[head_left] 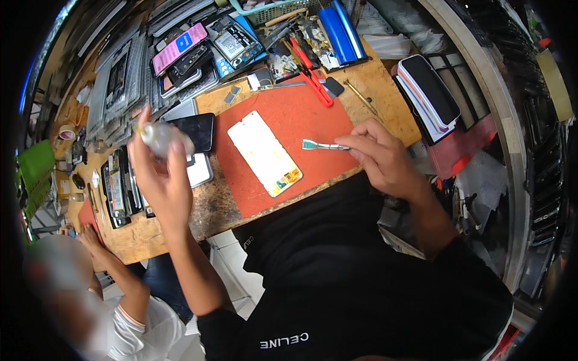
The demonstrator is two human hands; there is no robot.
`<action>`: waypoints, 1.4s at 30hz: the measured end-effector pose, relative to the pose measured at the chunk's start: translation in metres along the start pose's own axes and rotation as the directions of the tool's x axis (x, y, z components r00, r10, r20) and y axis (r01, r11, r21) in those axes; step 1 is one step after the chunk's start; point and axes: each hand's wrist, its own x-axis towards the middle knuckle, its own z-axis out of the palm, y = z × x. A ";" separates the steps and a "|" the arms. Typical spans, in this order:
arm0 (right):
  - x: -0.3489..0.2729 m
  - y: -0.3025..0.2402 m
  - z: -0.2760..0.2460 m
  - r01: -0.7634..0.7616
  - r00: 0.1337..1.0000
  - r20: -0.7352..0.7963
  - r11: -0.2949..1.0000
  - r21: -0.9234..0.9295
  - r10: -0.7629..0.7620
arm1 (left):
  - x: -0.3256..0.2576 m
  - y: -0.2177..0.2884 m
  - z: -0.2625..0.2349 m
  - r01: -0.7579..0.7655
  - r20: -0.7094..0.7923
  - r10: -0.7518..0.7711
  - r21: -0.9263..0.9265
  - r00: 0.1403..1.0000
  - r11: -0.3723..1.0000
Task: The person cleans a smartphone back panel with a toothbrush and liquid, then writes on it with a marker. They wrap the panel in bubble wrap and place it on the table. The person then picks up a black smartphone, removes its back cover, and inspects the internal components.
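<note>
The right hand (385,157) rested at the near right edge of the red mat (313,117), fingers pinched on a thin metal scraper (322,145) whose blade pointed left toward the white phone panel (265,153), lying just beside it and apart. That panel lay flat on the mat, its long axis running from far left to near right, pale and blank with a small yellow patch at its near corner. Farther left, the left hand (159,174) was raised above the bench (211,207), fingers closed around 1 small clear bottle (159,137), so the right hand was the nearer one to the panel.
</note>
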 end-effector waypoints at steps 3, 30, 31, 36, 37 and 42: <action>0.010 0.010 -0.001 -0.015 1.000 -0.005 1.000 -0.001 0.015 | -0.067 0.011 0.000 0.202 0.073 -0.197 -0.080 0.978 0.976; 0.008 0.006 0.000 0.187 0.981 0.084 0.973 -0.133 -0.177 | -0.136 0.019 0.015 -0.065 0.296 0.005 0.193 0.955 0.979; 0.009 0.005 -0.002 0.202 0.974 0.129 0.969 -0.144 -0.184 | -0.134 0.019 0.015 -0.056 0.295 -0.002 0.189 0.955 0.980; 0.016 0.005 -0.008 0.231 0.960 0.206 0.953 -0.198 -0.190 | -0.131 0.021 0.015 -0.057 0.294 -0.004 0.197 0.956 0.979; 0.017 0.005 -0.009 0.222 0.960 0.218 0.953 -0.206 -0.177 | -0.131 0.022 0.016 -0.056 0.289 -0.005 0.203 0.957 0.978; 0.019 0.007 -0.011 0.212 0.963 0.213 0.955 -0.206 -0.168 | -0.131 0.023 0.018 -0.035 0.287 -0.036 0.236 0.957 0.971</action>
